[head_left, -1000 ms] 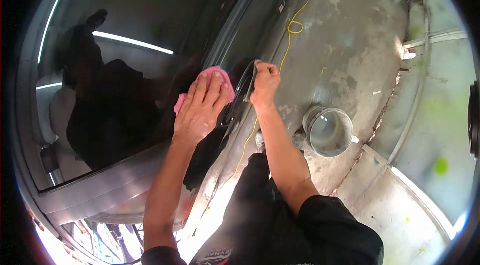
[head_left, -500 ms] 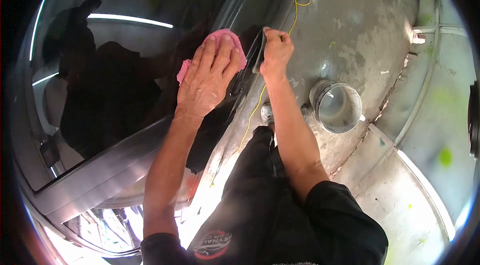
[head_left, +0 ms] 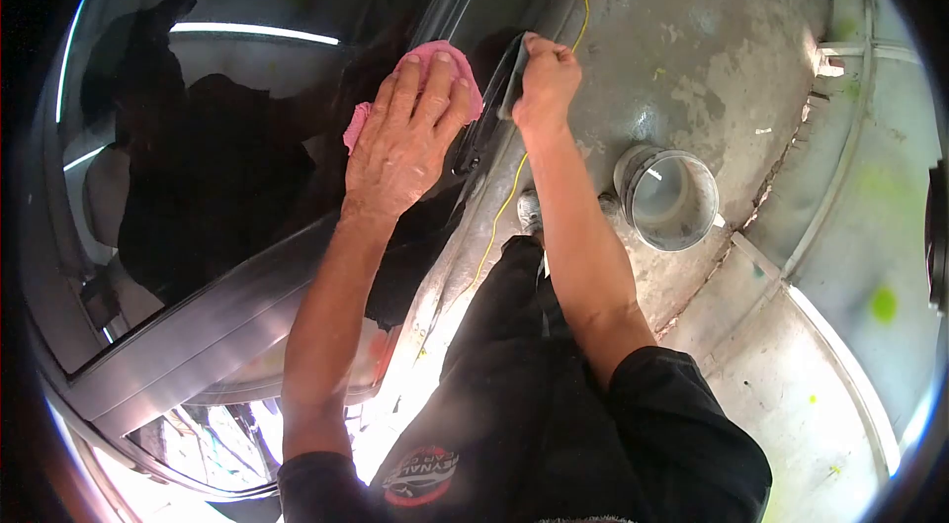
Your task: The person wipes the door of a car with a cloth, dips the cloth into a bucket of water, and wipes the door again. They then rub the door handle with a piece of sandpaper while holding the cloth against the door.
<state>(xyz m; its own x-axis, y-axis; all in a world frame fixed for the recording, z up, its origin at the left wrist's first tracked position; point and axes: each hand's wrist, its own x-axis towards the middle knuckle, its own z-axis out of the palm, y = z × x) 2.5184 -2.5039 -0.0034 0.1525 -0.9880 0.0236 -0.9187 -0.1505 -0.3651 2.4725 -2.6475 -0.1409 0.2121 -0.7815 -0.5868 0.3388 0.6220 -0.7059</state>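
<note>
Higher in the frame than a second ago are the left hand (head_left: 398,149), the pink cloth (head_left: 428,49) under it and the right hand (head_left: 549,85); the bucket (head_left: 627,173) has slid upward in view too. Nearest, a black shirt (head_left: 554,424) fills the bottom centre, a round logo (head_left: 423,476) printed on its front, with dark trousers (head_left: 494,301) and a shoe (head_left: 531,213) showing above it. Toward the upper centre, the left hand lies over the cloth, its fingers stretched out and slightly apart, holding it flat against the glossy dark car (head_left: 326,93); the thumb is hidden, and a pink corner pokes out on the hand's left side. Just right of the cloth, the right hand's curled fingers pinch a thin grey piece (head_left: 513,93) at the car's edge; whether it is loose or part of the car cannot be told. Across the upper left, the car mirrors a dark figure (head_left: 213,167) and a white streak (head_left: 255,32); its grey band (head_left: 198,325) crosses the lower left. Right of the hands, a yellow cord (head_left: 585,11), looped near the top, runs down the floor (head_left: 682,53). The bucket stands right of centre. Farthest, pale panels (head_left: 870,217) along the right edge bear a green spot (head_left: 883,305).
</note>
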